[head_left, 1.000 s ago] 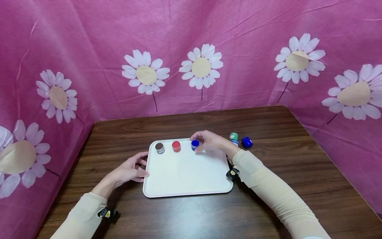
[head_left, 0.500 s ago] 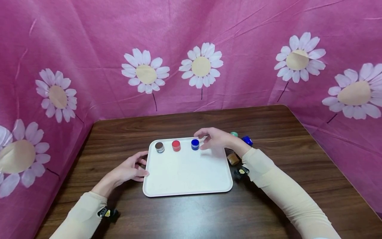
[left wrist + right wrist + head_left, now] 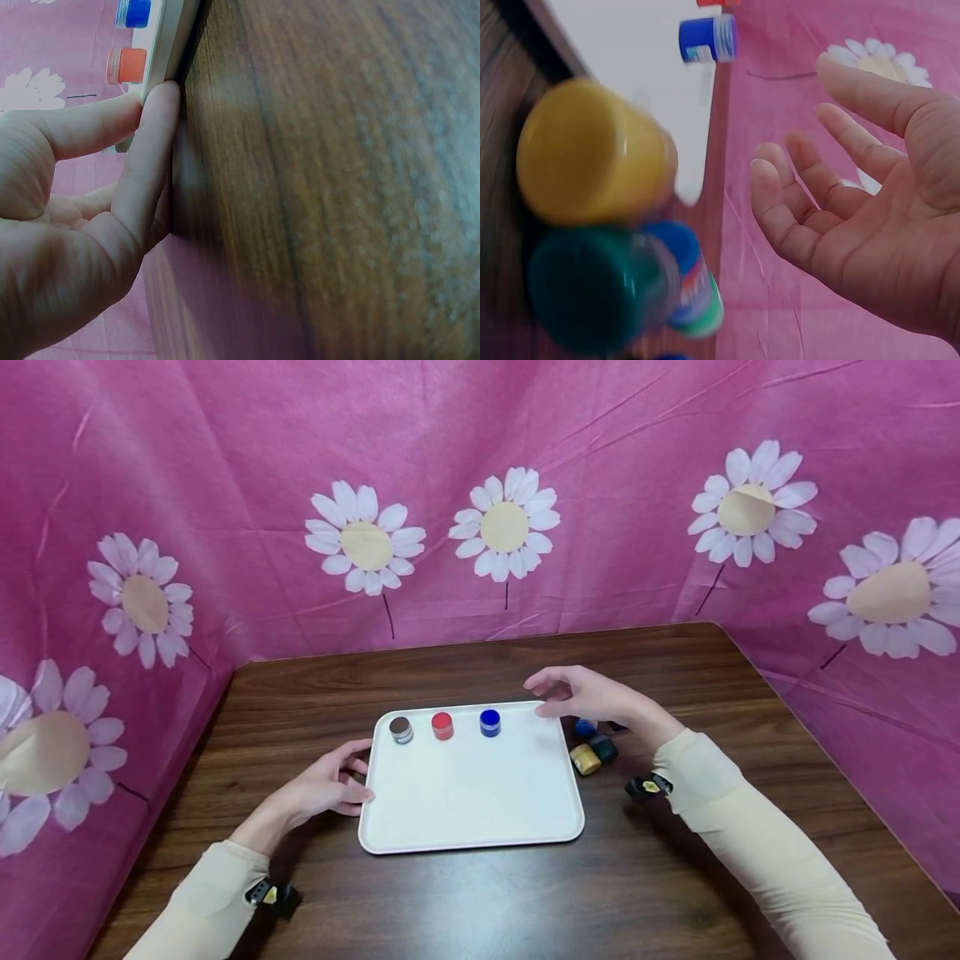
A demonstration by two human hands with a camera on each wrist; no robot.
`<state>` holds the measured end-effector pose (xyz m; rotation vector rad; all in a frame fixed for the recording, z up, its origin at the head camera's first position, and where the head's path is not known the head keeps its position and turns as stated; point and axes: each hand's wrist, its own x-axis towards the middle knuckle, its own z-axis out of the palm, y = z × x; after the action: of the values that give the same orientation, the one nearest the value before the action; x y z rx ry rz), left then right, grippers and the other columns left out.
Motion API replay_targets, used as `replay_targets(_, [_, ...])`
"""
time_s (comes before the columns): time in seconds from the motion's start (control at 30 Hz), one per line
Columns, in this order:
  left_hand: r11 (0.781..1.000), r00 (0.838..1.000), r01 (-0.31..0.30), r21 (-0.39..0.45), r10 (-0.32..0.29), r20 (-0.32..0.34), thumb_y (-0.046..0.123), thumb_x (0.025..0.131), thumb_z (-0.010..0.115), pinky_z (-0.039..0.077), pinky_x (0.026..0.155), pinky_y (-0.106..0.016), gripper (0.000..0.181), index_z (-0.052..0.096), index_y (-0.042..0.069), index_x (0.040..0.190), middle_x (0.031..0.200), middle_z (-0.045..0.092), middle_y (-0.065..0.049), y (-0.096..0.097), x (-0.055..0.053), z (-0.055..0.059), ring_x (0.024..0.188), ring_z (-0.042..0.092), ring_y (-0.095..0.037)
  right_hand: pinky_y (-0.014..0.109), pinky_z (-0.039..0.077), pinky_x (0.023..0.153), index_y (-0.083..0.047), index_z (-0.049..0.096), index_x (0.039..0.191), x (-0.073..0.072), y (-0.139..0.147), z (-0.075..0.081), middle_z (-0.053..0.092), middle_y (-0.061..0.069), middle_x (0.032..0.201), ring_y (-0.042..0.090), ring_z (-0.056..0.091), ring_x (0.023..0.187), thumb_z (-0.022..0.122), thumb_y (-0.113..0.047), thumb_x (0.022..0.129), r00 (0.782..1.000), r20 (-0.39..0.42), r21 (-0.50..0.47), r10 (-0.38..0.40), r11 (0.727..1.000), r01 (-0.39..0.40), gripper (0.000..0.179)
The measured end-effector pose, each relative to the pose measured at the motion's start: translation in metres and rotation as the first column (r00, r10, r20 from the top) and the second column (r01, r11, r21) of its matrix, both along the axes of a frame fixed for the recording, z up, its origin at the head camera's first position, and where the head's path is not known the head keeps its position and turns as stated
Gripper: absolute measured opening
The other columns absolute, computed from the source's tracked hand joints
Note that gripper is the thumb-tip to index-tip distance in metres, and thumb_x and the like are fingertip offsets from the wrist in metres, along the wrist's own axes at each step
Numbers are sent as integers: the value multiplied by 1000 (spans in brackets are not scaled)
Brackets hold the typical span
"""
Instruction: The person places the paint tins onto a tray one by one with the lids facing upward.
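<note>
Brown jar [image 3: 402, 731], red jar [image 3: 442, 726], blue jar [image 3: 490, 723]: spaced along the far edge of the tray [image 3: 472, 797].
Left hand [image 3: 324, 785] pinches its left rim, I'd say for steadiness; right hand [image 3: 587, 693], loose-fingered, holding nothing, hovers at its far right corner. Yellow jar [image 3: 585, 759], dark green jar [image 3: 604, 748] (more jars [image 3: 585, 727], part-hidden) sit beside its right edge, likely for easy reach.

"How many jars [image 3: 490, 723] can you count?"

"Three on one tray [image 3: 472, 793], five beside it (the last is just a sliver to me)"

"And the rest?"

"One left hand [image 3: 326, 785], one right hand [image 3: 583, 695], two sleeves [image 3: 198, 906], two black wrist devices [image 3: 274, 896], one table [image 3: 450, 910], and six daisies [image 3: 367, 547] with their yellow centres [image 3: 505, 528] showing"
</note>
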<state>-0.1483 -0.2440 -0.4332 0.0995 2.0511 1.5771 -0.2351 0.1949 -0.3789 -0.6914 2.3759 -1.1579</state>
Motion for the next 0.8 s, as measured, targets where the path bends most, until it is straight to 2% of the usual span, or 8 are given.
replay_targets(0.13, [1000, 1000, -5, -4, 5, 2, -9, 85, 71, 61, 75, -46, 87, 24, 4, 157, 121, 41, -24, 0, 0, 0, 86, 65, -22, 47, 51, 99, -6, 59, 137, 4, 19, 0, 59, 20, 136, 31, 58, 119, 68, -28, 99, 998, -14, 10, -56, 998, 56, 45])
replay_targets(0.27, [1000, 1000, 6, 3, -6, -9, -9, 86, 71, 61, 75, -45, 87, 23, 3, 157, 121, 41, -23, 0, 0, 0, 86, 64, -22, 45, 52, 89, -9, 61, 135, 7, 44, -4, 61, 17, 131, 30, 60, 104, 67, -34, 99, 993, -20, 16, -115, 993, 116, 44])
replay_targets(0.4, [1000, 1000, 5, 6, -5, -12, -9, 85, 72, 61, 74, -45, 88, 23, 3, 157, 121, 41, -24, 0, 0, 1, 86, 63, -23, 44, 56, 79, -6, 60, 135, 12, 68, -7, 62, 17, 126, 33, 59, 95, 66, -32, 101, 986, 2, -11, -166, 986, 166, 43])
replay_targets(0.57, [1000, 1000, 1, 6, -1, -14, -9, 86, 71, 61, 74, -46, 87, 23, 3, 157, 121, 41, -24, 0, 0, 1, 86, 62, -24, 41, 58, 72, -3, 58, 135, 18, 94, -11, 62, 17, 121, 31, 59, 90, 65, -27, 101, 973, -6, -20, -230, 973, 230, 42])
replay_targets(0.8, [1000, 1000, 3, 16, -3, -14, -9, 86, 71, 61, 74, -45, 87, 23, 2, 157, 121, 41, -24, 0, 1, 1, 86, 62, -23, 37, 58, 68, 2, 51, 139, 28, 117, -26, 61, 23, 122, 30, 65, 86, 64, -20, 102, 967, 18, -34, -254, 967, 254, 45])
